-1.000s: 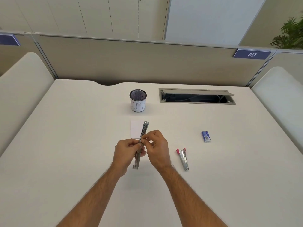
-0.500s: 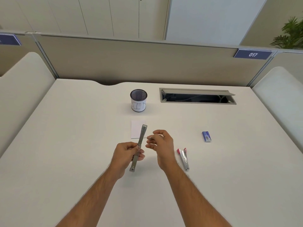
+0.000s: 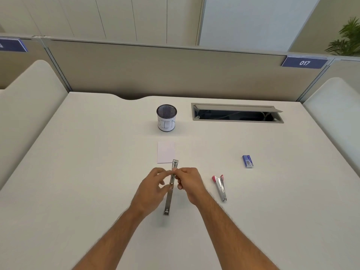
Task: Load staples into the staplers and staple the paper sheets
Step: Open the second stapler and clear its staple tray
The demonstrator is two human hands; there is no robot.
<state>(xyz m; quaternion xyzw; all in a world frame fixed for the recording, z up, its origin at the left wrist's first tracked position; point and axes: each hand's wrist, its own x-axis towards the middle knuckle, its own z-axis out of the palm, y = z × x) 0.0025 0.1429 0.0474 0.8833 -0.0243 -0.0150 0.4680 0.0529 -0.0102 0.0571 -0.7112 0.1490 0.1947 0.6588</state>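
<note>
I am holding a long silver stapler (image 3: 171, 187) opened out flat above the table (image 3: 78, 172), my left hand (image 3: 151, 191) and right hand (image 3: 190, 184) both pinching its middle. Paper (image 3: 166, 152) is lying just beyond; a pink stapler (image 3: 220, 187) and blue staple box (image 3: 247, 161) are lying to the right.

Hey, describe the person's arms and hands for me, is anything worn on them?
Both forearms are bare up to the frame's bottom edge, with visible hair and no sleeves showing. The left hand and right hand wear no gloves; no watch, bracelet or ring is visible on either.
</note>
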